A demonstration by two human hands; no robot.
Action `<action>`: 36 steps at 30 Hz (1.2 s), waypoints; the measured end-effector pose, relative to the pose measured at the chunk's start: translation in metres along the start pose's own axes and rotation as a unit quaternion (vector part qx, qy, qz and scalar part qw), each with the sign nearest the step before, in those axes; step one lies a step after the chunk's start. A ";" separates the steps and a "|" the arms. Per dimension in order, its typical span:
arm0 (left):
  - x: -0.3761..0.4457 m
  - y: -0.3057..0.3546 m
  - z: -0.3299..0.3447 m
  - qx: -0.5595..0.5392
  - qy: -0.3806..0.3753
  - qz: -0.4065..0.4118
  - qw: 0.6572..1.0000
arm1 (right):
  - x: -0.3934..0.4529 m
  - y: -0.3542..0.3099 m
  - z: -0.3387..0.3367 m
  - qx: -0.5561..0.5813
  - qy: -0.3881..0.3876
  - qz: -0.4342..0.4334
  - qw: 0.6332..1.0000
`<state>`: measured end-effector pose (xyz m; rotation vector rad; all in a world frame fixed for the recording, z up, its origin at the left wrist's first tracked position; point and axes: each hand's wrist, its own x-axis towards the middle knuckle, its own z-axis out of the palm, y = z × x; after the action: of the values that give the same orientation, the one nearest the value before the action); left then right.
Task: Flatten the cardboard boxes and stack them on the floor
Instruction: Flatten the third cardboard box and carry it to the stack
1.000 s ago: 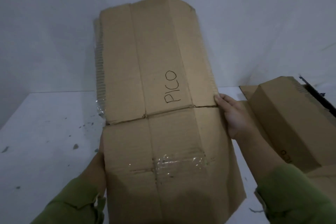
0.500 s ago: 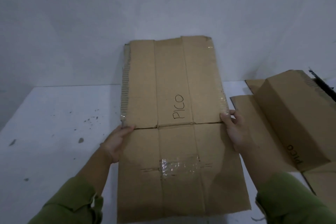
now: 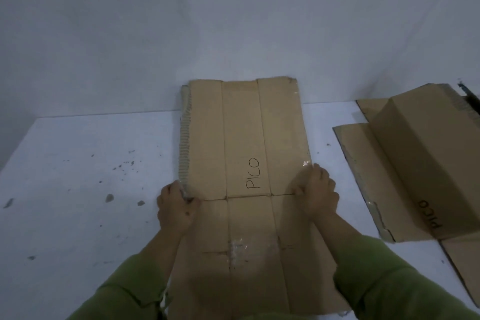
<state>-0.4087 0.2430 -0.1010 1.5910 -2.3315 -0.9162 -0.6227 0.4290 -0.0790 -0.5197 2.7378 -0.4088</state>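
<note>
Flattened cardboard box (image 3: 241,138) sits mid-frame on the white floor (image 3: 78,215), flat side up, far edge reaching the wall (image 3: 233,21); "PICO" handwritten near its centre, running lengthwise; two long creases run far-to-near, one cross crease w/ a slit about halfway down; clear tape patch on the near half; left edge shows raw corrugation.

Left hand (image 3: 176,208) grips the box's left edge right at the cross crease, fingers curled round the edge, thumb on top; right hand (image 3: 317,195) is on the right edge at the same crease, fingers curled down over the cardboard, gripping it; both forearms come in from the bottom in green sleeves (image 3: 389,280), laid partly over the near half of the box.

To the right, well apart from the held box: second box (image 3: 426,158), not flat, its body raised w/ flaps spread on the floor, "PICO" written on its near-right side, reading upside down from here; another flat cardboard piece (image 3: 465,267) lies at the right edge, just near of it, cut off by frame.

Floor has dark specks & scuffs, mostly on the left; thin dark object (image 3: 470,92) at far right edge, too small to ID.
</note>
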 end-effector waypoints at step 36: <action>0.162 0.108 0.079 0.216 -0.091 0.215 0.948 | 0.137 -0.123 0.048 -0.081 -0.066 -0.248 0.963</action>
<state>-0.5971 0.1556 -0.1332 1.0589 -2.9987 -0.4911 -0.6886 0.2550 -0.1167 -1.2386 2.5011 -0.2513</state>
